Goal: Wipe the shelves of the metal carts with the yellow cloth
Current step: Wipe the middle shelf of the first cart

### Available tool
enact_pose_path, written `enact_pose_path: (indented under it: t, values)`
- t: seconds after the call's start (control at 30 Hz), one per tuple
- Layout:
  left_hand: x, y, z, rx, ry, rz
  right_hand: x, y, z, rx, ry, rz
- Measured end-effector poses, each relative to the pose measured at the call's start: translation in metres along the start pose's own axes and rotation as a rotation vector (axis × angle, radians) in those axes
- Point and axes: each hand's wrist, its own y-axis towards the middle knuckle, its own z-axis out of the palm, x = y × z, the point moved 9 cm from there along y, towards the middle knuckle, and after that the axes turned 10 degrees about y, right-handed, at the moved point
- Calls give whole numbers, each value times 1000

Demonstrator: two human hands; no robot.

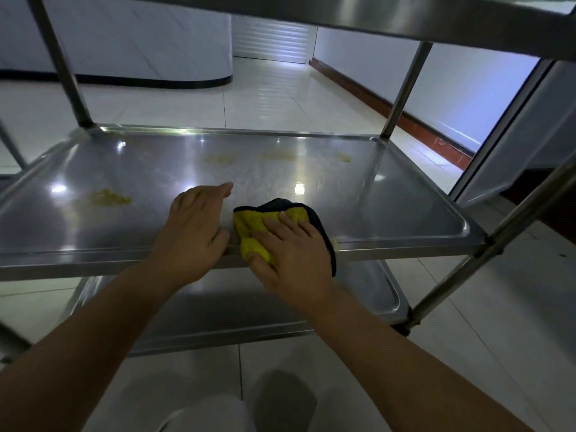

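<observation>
One stainless-steel cart with tubular uprights [402, 92] in view; three of its rimmed tray shelves visible: middle shelf [389, 194], lower shelf [371, 291] beneath it, and the underside of an upper shelf [405, 17] across the top of the view. One yellow microfibre cloth with black backing and edge [249, 226]. Two bare hands. Four yellowish smears counted on the middle shelf: one large patch at front left [110, 198], three fainter ones in a row toward the back rim [219, 159], [279, 154], [343, 156]. Cloth is bunched at the front edge of the middle shelf, right of centre, partly draped over the front rim. Right hand [290, 247] lies on top of the cloth, palm down, fingers extended and spread over the yellow pile, thumb curled round a fold at the cloth's near edge; cloth shows ahead of the fingertips and along both sides of the hand, black edge trailing past the little-finger side. Left hand [196, 226] is just beside the cloth on its left, apart from it, palm down on the shelf's front edge, fingers straight and together, holding nothing. Lower shelf holds nothing that can be made out. Pale glossy tiled floor [280, 98] under and around the cart.
</observation>
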Motion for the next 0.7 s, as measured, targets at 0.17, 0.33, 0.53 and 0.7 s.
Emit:
enact_pose_path:
  t: [0.17, 0.33, 0.53, 0.7]
  values:
    - [-25, 20, 8, 51, 147, -33, -35, -17, -27, -58, 4, -27]
    - [-64, 41, 31, 155, 239, 14, -103, -47, -76, -123, -10, 46]
    - [-90, 54, 64, 276, 332, 167, -184, -79, -138, -194, -64, 217]
    - [-85, 51, 68, 312, 296, 152, -218, -86, -170, -237, -76, 389]
